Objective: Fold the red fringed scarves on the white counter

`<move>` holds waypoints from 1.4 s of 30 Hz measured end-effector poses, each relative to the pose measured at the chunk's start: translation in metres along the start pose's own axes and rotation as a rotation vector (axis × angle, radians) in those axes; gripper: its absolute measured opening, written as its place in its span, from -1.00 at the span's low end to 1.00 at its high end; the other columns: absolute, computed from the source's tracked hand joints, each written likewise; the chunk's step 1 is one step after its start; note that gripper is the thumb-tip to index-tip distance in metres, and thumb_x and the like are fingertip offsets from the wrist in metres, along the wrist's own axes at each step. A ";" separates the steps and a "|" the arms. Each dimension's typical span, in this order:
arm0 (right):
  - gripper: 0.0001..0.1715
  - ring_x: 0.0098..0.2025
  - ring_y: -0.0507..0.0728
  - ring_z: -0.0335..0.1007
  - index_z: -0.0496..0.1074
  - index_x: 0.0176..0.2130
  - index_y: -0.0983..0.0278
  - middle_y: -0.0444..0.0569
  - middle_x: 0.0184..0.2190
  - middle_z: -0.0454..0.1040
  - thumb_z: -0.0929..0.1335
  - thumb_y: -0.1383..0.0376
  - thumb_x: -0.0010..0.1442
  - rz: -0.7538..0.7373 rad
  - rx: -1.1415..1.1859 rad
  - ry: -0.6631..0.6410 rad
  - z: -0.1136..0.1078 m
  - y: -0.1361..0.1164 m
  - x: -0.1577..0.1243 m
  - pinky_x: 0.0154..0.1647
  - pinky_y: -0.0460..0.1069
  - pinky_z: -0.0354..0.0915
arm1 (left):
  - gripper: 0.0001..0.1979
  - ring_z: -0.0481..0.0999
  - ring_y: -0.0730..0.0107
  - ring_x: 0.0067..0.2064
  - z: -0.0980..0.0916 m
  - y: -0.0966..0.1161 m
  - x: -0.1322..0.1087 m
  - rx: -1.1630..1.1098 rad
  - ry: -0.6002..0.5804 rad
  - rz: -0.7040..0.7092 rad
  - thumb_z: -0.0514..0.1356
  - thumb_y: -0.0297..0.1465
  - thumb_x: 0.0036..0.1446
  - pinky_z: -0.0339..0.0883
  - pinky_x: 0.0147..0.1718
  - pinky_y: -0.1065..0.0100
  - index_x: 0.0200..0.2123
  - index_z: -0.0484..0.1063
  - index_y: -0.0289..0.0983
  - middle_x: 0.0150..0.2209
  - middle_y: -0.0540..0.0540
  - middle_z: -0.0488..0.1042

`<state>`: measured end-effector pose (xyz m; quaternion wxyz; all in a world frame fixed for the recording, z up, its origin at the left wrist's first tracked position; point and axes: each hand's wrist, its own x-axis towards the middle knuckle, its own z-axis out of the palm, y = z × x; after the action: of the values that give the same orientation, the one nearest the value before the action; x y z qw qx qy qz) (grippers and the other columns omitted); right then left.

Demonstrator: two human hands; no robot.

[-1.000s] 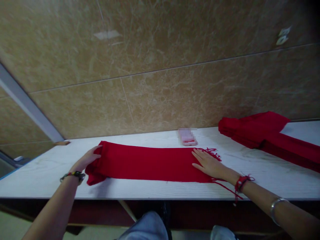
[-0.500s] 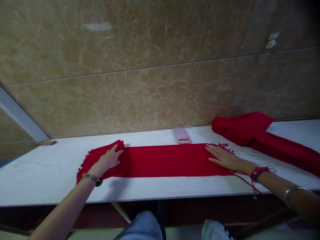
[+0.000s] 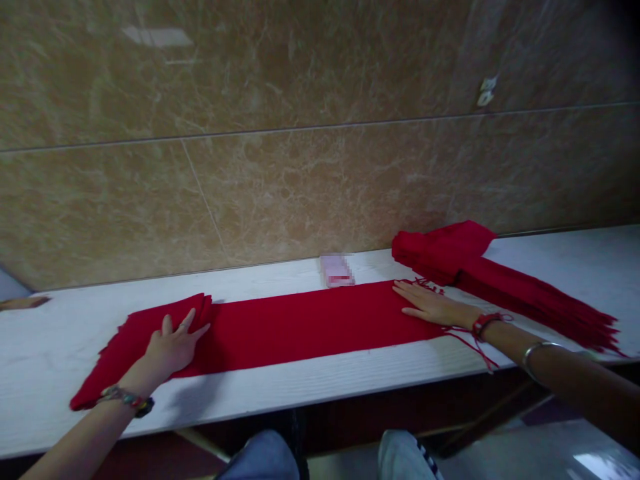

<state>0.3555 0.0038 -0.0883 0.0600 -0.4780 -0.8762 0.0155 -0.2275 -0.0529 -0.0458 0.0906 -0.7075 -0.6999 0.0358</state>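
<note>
Cloth (image 3: 300, 327) in the head view lies with its long axis left to right on the table (image 3: 280, 387); left hand (image 3: 167, 352), fingers spread, covers its folded left end, right hand (image 3: 434, 308) rests flat near its right fringe, well apart.

A long white wood-grained counter (image 3: 560, 263) carries a flat, fringed red cloth strip (image 3: 300, 327) along its front edge, layered at the left end. By the back edge lie a blurred pink rectangular object (image 3: 335, 269), a fringed red cloth bundle (image 3: 450, 257) farther right, and a flat brown piece (image 3: 23, 304) far left.
</note>
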 end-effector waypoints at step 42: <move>-0.48 0.17 0.24 -0.03 0.18 0.09 0.42 0.22 0.11 0.16 0.14 0.19 0.22 0.130 -0.059 0.146 0.010 -0.037 -0.001 0.14 0.17 -0.05 | -0.51 -0.09 0.20 0.23 0.039 0.063 0.037 -0.062 0.006 0.182 -0.24 -0.24 0.20 -0.03 0.08 0.05 0.20 -0.09 -0.18 0.24 -0.12 -0.12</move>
<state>0.3239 -0.0167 -0.0948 0.1085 -0.5352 -0.8367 -0.0416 -0.1716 -0.0135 -0.0923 0.0671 -0.7708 -0.6332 0.0199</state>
